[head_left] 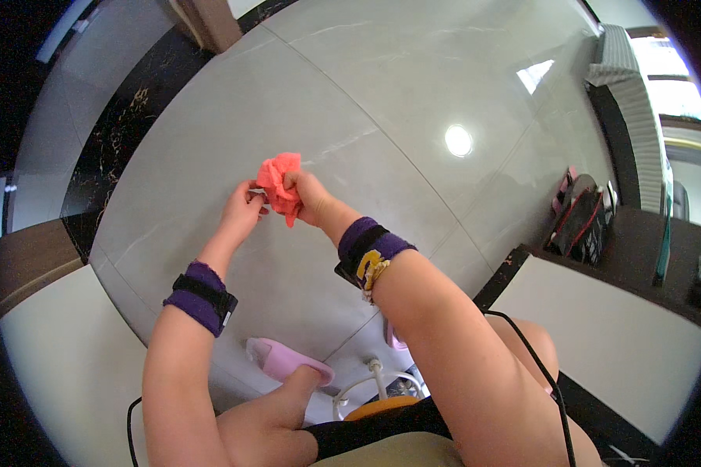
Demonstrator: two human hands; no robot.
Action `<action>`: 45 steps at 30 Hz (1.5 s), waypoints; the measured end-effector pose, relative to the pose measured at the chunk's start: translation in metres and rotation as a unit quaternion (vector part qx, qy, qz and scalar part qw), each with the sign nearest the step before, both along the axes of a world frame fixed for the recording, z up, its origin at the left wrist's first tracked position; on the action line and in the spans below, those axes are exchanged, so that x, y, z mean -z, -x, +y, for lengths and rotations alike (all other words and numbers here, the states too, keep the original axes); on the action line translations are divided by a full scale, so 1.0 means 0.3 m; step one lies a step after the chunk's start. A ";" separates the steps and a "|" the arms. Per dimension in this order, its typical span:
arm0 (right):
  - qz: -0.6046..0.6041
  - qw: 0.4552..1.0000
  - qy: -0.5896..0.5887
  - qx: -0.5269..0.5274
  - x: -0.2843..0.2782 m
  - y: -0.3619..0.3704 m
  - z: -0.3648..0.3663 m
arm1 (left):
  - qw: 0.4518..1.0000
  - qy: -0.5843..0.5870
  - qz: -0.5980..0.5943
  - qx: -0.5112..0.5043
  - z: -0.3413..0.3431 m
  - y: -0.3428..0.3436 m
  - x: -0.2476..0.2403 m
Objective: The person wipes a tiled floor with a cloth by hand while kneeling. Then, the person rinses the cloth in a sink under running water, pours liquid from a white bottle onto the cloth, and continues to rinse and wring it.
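A crumpled coral-red cloth is bunched up in front of me, above the floor. My right hand is closed round its right side, with the thumb pressed into the folds. At the cloth's left edge is my left hand, its fingers curled in a pinch. Whatever lies between those fingertips is too small to make out. Purple bands with black straps circle both forearms.
Grey tiles cover the floor. Pink slippers and a white-framed stool base are below me. White cabinets stand on both sides; a dark bag rests on the right one. A black cable hangs by my right arm.
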State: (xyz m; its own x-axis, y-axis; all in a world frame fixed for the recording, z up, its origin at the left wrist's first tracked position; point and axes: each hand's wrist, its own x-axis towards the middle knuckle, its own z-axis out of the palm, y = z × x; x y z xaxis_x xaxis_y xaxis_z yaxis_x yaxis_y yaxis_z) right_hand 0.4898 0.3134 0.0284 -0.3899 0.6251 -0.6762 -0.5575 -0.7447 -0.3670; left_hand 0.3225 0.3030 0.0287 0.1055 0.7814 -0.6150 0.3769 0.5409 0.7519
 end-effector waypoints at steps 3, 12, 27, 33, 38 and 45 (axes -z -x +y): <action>-0.019 0.999 0.032 -0.012 -0.021 0.059 0.075 | 0.999 0.001 -0.033 -0.035 0.011 0.059 -0.013; 0.124 0.986 0.089 -0.065 -0.350 0.204 -0.044 | 0.979 0.047 -0.081 -0.180 -0.289 0.223 -0.290; 0.088 0.921 0.262 -0.275 -1.538 0.392 -0.406 | 0.911 0.084 -0.107 -0.389 -0.939 0.292 -1.645; 0.099 0.861 0.187 -0.462 -1.959 0.731 -0.513 | 0.837 -0.063 -0.152 -0.522 -1.213 0.465 -1.993; 0.200 0.763 0.173 -0.590 -2.118 0.922 -0.548 | 0.754 -0.038 -0.040 -0.654 -1.366 0.423 -2.186; 0.077 0.609 0.118 -0.781 -2.331 0.955 -0.734 | 0.614 -0.037 0.019 -0.788 -1.492 -0.058 -2.391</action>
State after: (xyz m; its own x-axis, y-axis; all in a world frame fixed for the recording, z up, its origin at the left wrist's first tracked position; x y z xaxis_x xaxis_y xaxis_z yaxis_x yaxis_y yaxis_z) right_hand 0.2032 0.0933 0.7277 -0.4546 -0.6964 -0.5553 0.8833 -0.4327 -0.1805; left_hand 0.3400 -0.1445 0.7460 -0.8309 -0.0800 -0.5506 -0.5534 0.2216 0.8029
